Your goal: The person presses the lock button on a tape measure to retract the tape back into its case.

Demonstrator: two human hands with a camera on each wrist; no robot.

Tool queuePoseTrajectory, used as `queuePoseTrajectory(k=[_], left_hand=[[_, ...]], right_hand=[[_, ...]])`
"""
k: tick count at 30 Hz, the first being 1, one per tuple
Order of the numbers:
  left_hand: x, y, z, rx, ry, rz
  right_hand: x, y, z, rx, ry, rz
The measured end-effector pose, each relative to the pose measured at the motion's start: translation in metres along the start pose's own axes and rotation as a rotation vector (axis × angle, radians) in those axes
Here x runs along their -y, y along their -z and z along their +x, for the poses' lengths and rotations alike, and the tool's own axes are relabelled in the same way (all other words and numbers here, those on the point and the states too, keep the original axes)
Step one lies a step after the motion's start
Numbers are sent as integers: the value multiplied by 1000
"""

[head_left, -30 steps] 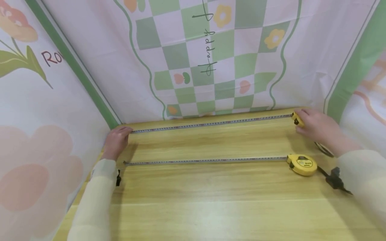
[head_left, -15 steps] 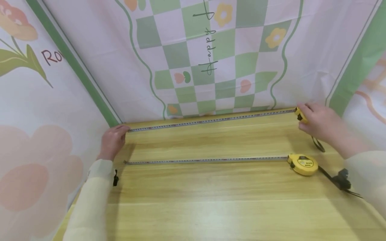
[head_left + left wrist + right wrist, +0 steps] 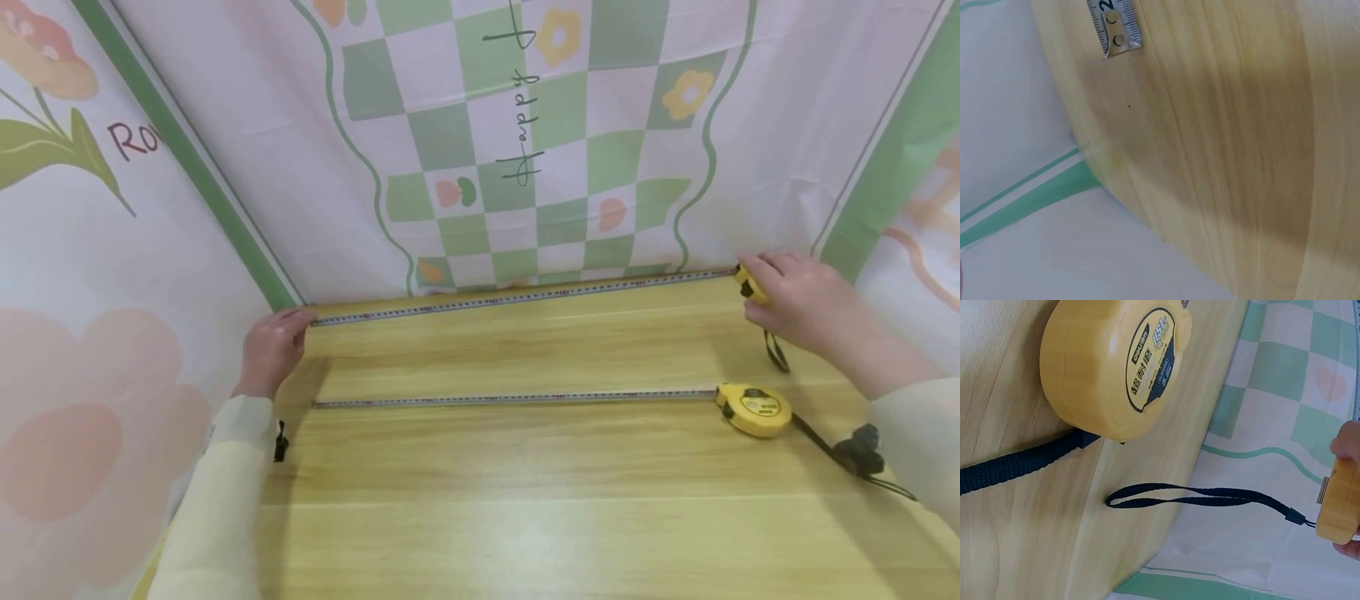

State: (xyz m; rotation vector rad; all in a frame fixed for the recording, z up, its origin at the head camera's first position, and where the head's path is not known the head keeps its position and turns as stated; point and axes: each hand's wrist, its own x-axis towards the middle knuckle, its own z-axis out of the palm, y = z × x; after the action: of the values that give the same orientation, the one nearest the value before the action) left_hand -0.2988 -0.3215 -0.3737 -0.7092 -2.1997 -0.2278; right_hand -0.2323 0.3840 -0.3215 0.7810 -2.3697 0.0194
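Note:
At the back of the table, my right hand (image 3: 802, 304) grips a yellow tape measure (image 3: 752, 287), its black wrist strap (image 3: 1197, 495) hanging down. A silvery blade (image 3: 525, 298) runs from that case to my left hand (image 3: 272, 350), whose thumb and fingers pinch its end. The fingers cover the tip. Nearer the front, a second yellow tape measure (image 3: 759, 411) lies on the wood with its blade (image 3: 510, 398) drawn out to the left, roughly parallel to the first. In the left wrist view, a riveted metal end hook (image 3: 1115, 39) shows on the wood.
The light wooden table (image 3: 487, 517) meets a printed cloth wall (image 3: 570, 167) at the back. More cloth walls (image 3: 90, 333) stand at the sides. A black strap (image 3: 817, 437) trails right from the lying tape measure.
My left hand has shifted slightly left. My right hand has risen and moved a little right, so the held blade shows longer and slants up more. The lying tape measure has stayed put.

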Motion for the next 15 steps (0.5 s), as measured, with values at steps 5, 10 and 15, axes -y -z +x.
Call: queuePoseTrajectory(k=[5,10,15], left_hand=[[1,1,-1,12,15,5],[3,1,-3,29,28,10],[4,0,-3,35,25,15]], right_hand=[[-1,0,1,-19,26,20],[-2,-1,1,-18,47,29],[-4,-3,1,-46,101,20]])
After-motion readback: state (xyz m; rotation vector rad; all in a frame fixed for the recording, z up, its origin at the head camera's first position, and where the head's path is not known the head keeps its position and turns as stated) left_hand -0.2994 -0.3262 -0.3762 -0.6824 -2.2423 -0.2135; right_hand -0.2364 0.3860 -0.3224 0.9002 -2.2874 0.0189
